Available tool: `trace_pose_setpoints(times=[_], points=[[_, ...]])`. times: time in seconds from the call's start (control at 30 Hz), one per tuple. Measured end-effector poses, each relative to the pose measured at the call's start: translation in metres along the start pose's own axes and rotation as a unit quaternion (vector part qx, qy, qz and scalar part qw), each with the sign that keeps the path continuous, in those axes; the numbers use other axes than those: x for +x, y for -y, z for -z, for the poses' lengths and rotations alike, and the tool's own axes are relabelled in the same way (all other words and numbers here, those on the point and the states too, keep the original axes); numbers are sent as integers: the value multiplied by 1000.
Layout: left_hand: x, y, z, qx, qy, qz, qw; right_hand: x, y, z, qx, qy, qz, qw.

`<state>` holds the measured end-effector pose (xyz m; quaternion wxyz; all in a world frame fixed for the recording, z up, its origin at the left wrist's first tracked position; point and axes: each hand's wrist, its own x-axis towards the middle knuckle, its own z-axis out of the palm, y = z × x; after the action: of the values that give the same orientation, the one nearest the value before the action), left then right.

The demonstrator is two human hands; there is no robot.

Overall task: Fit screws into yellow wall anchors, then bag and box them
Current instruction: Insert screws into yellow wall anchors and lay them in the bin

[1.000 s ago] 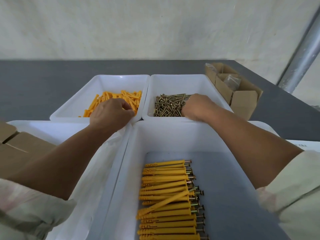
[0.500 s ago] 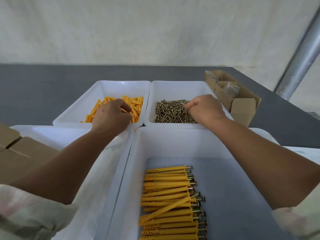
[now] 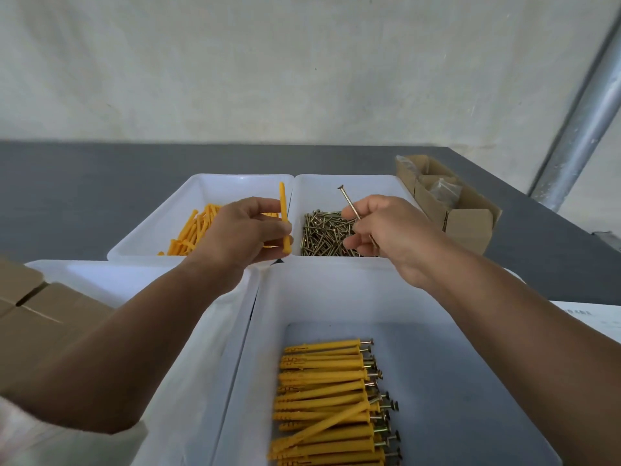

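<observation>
At the near left lay closed cardboard boxes [image 3: 40, 307]. The left hand [image 3: 235, 237] hovered over the near rim of the far-left tray [image 3: 235, 178]. Its thumb and fingers pinched one yellow anchor [image 3: 284, 216] near its lower end. The anchor stood almost upright at the hand's right side, just right of the loose anchors [image 3: 191, 233] heaped in that tray. Across a small gap, the right hand [image 3: 386, 230] pinched a single screw [image 3: 349, 203] along its shaft. The screw's head tilted up and leftward over the pile of screws [image 3: 322, 235] in the far-right tray [image 3: 356, 178]. Anchor and screw were near each other but apart. In the near tray [image 3: 336, 294], fitted anchors [image 3: 322, 398] lay stacked with their screw heads pointing right. An open cardboard box [image 3: 470, 227] stood at the far right.
</observation>
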<state>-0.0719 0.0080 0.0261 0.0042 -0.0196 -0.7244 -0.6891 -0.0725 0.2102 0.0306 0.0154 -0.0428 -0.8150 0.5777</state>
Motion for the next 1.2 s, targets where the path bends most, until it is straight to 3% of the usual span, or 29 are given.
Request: trace_pose_setpoints(times=[0.13, 0.4, 0.73, 1.2], points=[[-4, 1, -8, -16, 34, 30, 999, -5, 2, 1, 4, 14, 30, 999], [0, 2, -11, -113, 0, 87, 990, -22, 13, -7, 143, 88, 42, 985], [-2, 2, -13, -96, 29, 90, 991, -27, 11, -18, 138, 25, 126, 982], [-2, -2, -14, -157, -19, 103, 982, -23, 10, -20, 147, -24, 141, 979]])
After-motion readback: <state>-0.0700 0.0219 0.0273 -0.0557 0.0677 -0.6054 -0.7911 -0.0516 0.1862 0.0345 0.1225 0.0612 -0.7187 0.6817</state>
